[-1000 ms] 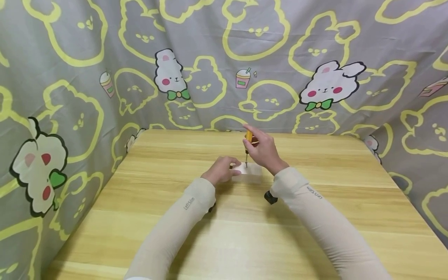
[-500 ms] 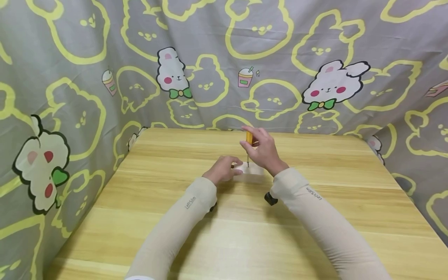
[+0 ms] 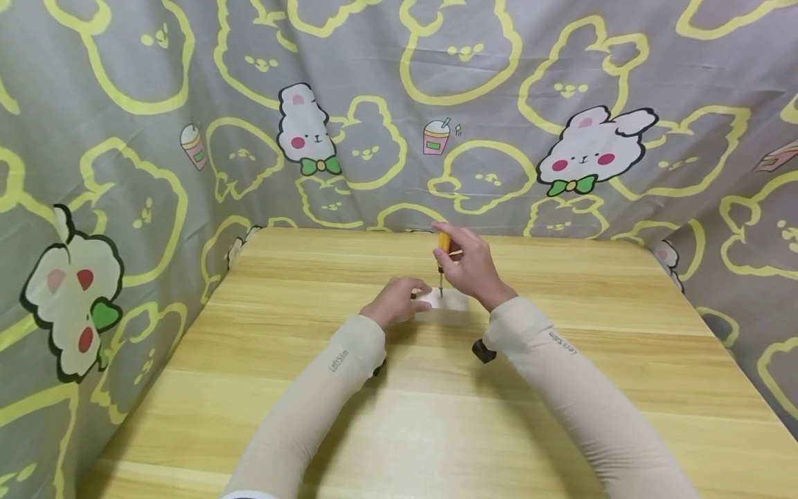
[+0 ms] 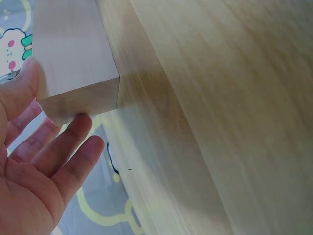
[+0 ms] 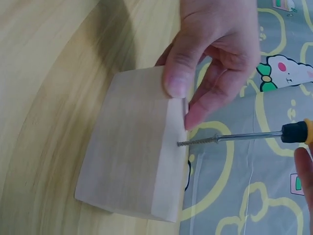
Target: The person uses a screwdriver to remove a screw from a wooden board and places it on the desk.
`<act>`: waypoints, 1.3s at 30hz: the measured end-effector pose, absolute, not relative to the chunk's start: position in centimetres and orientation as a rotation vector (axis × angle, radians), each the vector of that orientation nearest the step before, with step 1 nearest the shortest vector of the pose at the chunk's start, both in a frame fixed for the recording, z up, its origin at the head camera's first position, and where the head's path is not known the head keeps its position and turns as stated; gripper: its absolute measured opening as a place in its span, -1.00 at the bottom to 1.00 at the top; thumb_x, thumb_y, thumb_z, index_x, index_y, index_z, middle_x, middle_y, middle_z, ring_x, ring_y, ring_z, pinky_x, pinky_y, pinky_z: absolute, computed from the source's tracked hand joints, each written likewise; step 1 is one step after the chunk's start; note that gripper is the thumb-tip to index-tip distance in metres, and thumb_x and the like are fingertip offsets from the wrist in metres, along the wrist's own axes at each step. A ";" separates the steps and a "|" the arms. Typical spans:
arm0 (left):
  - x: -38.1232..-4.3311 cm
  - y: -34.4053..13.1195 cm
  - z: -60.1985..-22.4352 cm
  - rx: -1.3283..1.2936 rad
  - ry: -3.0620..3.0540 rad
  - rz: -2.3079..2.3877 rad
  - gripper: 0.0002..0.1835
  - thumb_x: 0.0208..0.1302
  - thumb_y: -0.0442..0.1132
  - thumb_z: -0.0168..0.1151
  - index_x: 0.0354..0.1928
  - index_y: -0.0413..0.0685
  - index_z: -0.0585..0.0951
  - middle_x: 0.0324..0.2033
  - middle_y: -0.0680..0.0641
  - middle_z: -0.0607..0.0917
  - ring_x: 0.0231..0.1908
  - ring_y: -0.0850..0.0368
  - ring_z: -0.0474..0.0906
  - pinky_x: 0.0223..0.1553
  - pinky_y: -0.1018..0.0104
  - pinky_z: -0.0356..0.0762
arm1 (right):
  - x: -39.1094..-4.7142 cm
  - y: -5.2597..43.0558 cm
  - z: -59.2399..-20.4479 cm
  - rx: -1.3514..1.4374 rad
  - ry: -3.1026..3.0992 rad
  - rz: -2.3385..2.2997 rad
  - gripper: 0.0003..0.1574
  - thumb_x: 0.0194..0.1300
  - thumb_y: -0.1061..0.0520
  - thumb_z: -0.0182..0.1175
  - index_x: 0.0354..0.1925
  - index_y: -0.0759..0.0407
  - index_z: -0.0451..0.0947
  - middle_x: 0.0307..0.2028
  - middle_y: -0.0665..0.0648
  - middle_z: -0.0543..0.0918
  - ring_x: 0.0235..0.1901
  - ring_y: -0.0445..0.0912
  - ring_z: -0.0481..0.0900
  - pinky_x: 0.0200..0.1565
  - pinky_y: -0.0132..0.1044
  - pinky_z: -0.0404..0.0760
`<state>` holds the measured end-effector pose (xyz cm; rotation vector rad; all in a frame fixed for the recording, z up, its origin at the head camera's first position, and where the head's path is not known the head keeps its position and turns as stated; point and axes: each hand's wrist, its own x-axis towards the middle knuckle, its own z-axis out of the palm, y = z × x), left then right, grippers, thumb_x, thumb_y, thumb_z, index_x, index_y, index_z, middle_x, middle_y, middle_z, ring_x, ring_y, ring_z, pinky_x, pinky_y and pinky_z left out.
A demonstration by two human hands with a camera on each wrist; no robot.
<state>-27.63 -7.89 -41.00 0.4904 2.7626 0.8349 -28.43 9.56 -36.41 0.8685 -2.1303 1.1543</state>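
Note:
A pale wooden block [image 5: 132, 142] stands on the table, its narrow side facing up. My left hand [image 3: 395, 301] grips its left end, with the thumb on the near face, as the right wrist view shows. In the left wrist view, two fingertips lie right at the lower edge of the block's end [image 4: 80, 100]. My right hand [image 3: 470, 267] holds a screwdriver [image 3: 443, 242] upright by its yellow handle, above the block. A threaded screw [image 5: 198, 142] stands upright in the block's top side, and the screwdriver's steel shaft [image 5: 252, 136] meets its head.
The wood-grain table [image 3: 399, 430] extends around both hands. A grey curtain [image 3: 374, 69] with yellow animal outlines hangs behind its far edge and along both sides. Black wrist devices [image 3: 483, 351] show beneath the sleeves.
My right thumb and fingers have shifted back and forth around the screwdriver handle. The left hand has kept its grip on the block. The whole head view has shifted slightly.

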 end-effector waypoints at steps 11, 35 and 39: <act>-27.6 -7.9 -41.2 0.487 2.767 0.832 -0.59 0.28 -0.09 0.32 0.14 -0.02 0.62 0.16 -0.02 0.59 0.23 0.03 0.42 0.26 0.14 0.33 | -28.5 9.3 -36.6 0.862 -2.131 1.177 -0.39 0.26 0.35 0.26 0.27 0.22 0.45 -0.26 0.27 0.59 -0.34 0.04 0.68 -0.36 -0.25 0.70; -27.6 -7.9 -41.1 0.485 2.760 0.853 -0.58 0.28 -0.08 0.31 0.15 -0.01 0.61 0.18 -0.02 0.57 0.16 0.02 0.48 0.20 0.15 0.40 | -28.2 9.8 -36.5 0.824 -2.208 1.146 -0.38 0.30 0.37 0.15 0.31 0.24 0.34 -0.29 0.25 0.49 -0.33 0.03 0.60 -0.25 -0.16 0.69; -27.6 -7.9 -41.1 0.475 2.762 0.840 -0.58 0.28 -0.07 0.30 0.16 0.00 0.61 0.19 -0.03 0.56 0.16 0.02 0.48 0.21 0.14 0.40 | -28.3 9.9 -36.6 0.850 -2.171 1.149 -0.49 0.28 0.38 0.17 0.19 0.29 0.37 -0.34 0.22 0.51 -0.36 0.02 0.58 -0.28 -0.15 0.69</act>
